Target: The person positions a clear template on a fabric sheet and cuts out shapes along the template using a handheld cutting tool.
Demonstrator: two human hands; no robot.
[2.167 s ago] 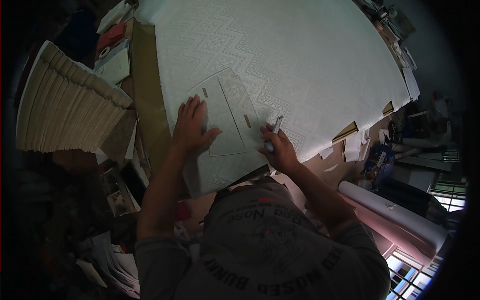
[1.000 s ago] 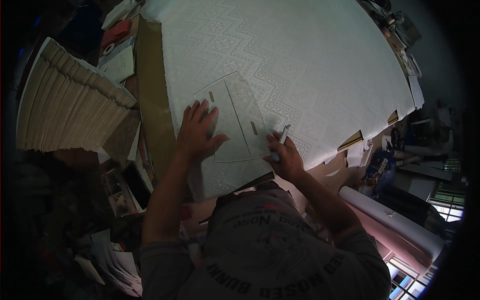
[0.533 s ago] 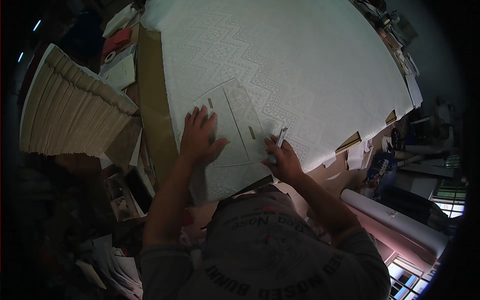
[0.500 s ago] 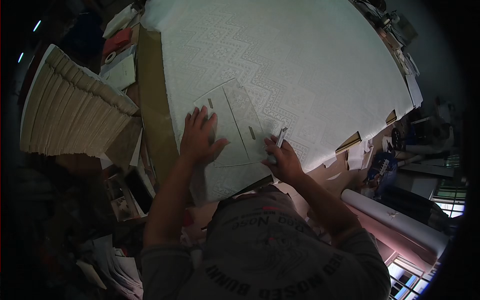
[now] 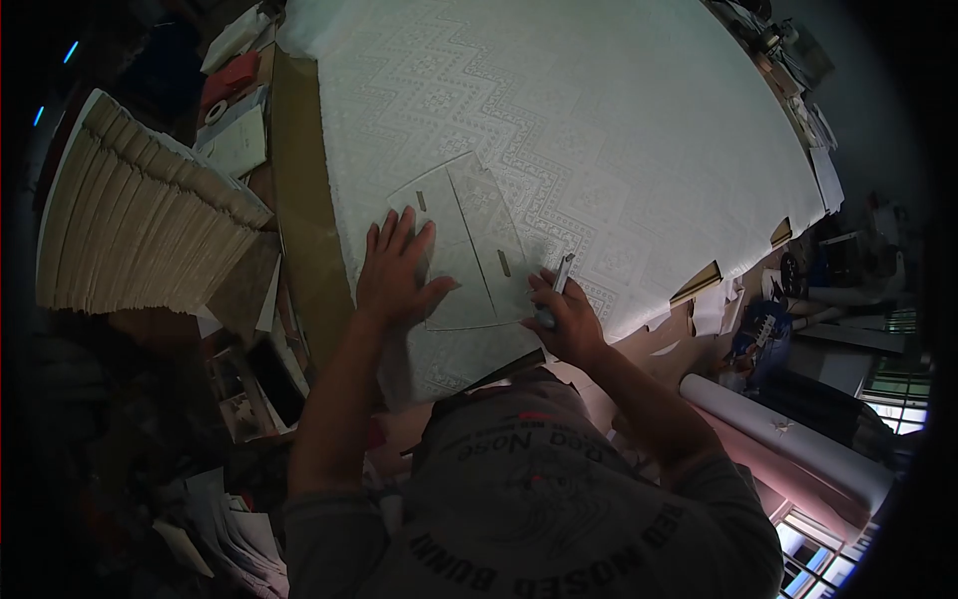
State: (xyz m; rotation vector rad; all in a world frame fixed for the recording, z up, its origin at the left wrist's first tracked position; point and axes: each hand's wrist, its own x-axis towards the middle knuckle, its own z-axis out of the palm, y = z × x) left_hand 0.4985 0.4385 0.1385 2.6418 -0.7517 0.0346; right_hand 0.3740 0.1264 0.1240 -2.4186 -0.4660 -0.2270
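Note:
A pale fabric sheet [image 5: 639,130] with a zigzag and diamond pattern covers the table. On it lies a clear, fan-shaped template [image 5: 454,265] with a dark centre line and two short brown marks. My left hand [image 5: 396,272] rests flat on the template's left side, fingers spread. Beside the lower right corner of the template, my right hand [image 5: 569,317] is closed round a slim silver utility knife [image 5: 564,272], its end pointing up and away from me. The fingertips of that hand are close to the template's edge; whether they touch it I cannot tell.
A thick stack of layered sheets [image 5: 150,215] stands at the left. Beside the fabric runs a brown table strip [image 5: 301,180], with a tape roll [image 5: 216,112] and papers [image 5: 238,145] further left. Large rolls [image 5: 788,434] lie at the lower right.
Both hands keep nearly the same place. The knife in my right hand stands slightly more upright, and the view has shifted very little.

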